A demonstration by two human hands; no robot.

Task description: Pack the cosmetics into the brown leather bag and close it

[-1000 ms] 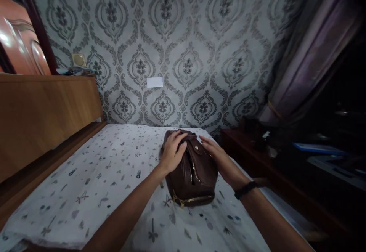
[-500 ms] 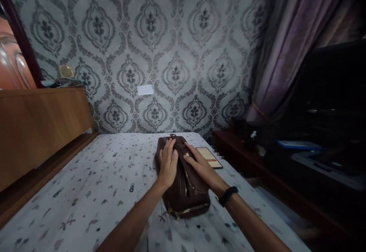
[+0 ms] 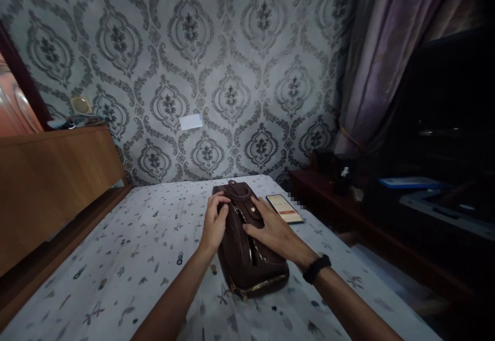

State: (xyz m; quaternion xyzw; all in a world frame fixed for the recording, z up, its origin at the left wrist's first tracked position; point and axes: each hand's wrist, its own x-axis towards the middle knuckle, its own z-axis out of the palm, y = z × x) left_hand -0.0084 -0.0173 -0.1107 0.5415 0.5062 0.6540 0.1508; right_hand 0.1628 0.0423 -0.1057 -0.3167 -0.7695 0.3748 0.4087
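A dark brown leather bag (image 3: pixel 236 258) with gold zips lies on the bed, its long side pointing away from me. The zip along its top is partly open, with a narrow dark gap and gold teeth showing. My left hand (image 3: pixel 213 222) curls over the bag's upper left edge, fingers bent and thumb close to the opening. On the right half of the bag rests my right hand (image 3: pixel 273 230), its fingers spread and its thumb apart near the zip. A dark band circles my right wrist. The bag's inside cannot be seen.
A phone (image 3: pixel 285 210) with a lit screen lies right of the bag on the patterned bedsheet (image 3: pixel 154 258). A wooden headboard-like panel (image 3: pixel 58 186) stands at left. A dark red ledge (image 3: pixel 320 191) runs along the right, near a blue-edged object (image 3: pixel 410 182).
My left hand has slid left and now bends over the bag's edge. My right thumb has moved down and left on the bag. The view has tilted slightly.
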